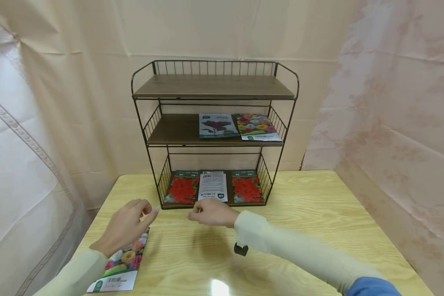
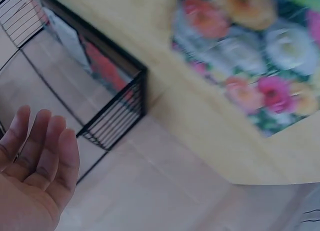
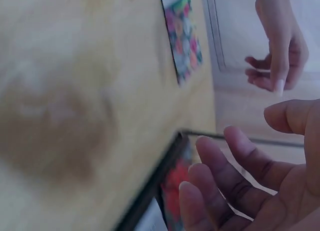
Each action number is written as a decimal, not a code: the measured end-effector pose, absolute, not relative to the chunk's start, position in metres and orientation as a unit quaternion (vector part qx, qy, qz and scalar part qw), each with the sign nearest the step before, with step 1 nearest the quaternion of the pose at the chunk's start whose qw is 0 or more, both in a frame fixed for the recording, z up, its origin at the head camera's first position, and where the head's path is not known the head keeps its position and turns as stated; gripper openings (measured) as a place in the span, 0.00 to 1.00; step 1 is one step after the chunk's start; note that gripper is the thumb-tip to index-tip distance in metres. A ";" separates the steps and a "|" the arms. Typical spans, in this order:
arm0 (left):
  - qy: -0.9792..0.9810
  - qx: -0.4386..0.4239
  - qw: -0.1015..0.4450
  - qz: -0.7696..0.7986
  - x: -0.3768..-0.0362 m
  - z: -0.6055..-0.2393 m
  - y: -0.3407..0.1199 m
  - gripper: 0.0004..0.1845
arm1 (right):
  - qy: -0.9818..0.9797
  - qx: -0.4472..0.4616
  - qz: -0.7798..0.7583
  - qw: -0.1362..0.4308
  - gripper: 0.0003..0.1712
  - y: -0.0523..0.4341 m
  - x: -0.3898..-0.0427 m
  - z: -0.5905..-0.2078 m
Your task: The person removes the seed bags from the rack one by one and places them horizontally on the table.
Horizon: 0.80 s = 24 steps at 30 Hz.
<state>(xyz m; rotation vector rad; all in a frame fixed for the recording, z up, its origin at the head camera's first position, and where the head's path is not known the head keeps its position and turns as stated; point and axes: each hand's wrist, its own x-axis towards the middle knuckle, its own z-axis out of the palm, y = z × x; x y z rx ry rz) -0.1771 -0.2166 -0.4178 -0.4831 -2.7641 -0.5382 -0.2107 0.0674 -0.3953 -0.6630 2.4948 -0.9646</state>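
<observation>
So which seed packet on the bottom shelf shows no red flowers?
The middle seed packet, white with print; the left seed packet and right seed packet show red flowers.

Upper centre: cream cloth backdrop (image 1: 225,28), creased, spanning the rear. Right side: pinkish cloth (image 1: 410,115) with faint floral print. Left edge: whitish fabric panel (image 1: 11,176), crossed by a patterned trim band (image 1: 32,144) (it curves toward lower left). Lower half: pale yellow wood-grain tabletop (image 1: 318,222); white glare spot (image 1: 220,287) at bottom centre.

A light wood-grain table (image 1: 318,230) stands before a creased cream cloth backdrop (image 1: 222,28); at the right side hangs a pale floral-patterned cloth (image 1: 399,123).
</observation>
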 end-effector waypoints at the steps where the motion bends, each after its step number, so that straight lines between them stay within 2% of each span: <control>1: -0.956 -0.171 0.147 -0.186 -0.180 -0.415 -0.214 0.17 | 0.892 -0.235 -0.339 0.184 0.19 0.072 -0.214 -0.392; 9: -0.945 -0.200 0.183 -0.183 -0.201 -0.392 -0.191 0.21 | 0.899 -0.203 -0.357 0.150 0.21 0.108 -0.232 -0.363; 17: -0.914 -0.276 0.256 -0.150 -0.221 -0.373 -0.173 0.12 | 0.892 -0.168 -0.400 0.127 0.24 0.135 -0.241 -0.335; 24: -0.910 -0.274 0.241 -0.196 -0.234 -0.358 -0.157 0.14 | 0.870 -0.130 -0.464 0.105 0.27 0.150 -0.248 -0.312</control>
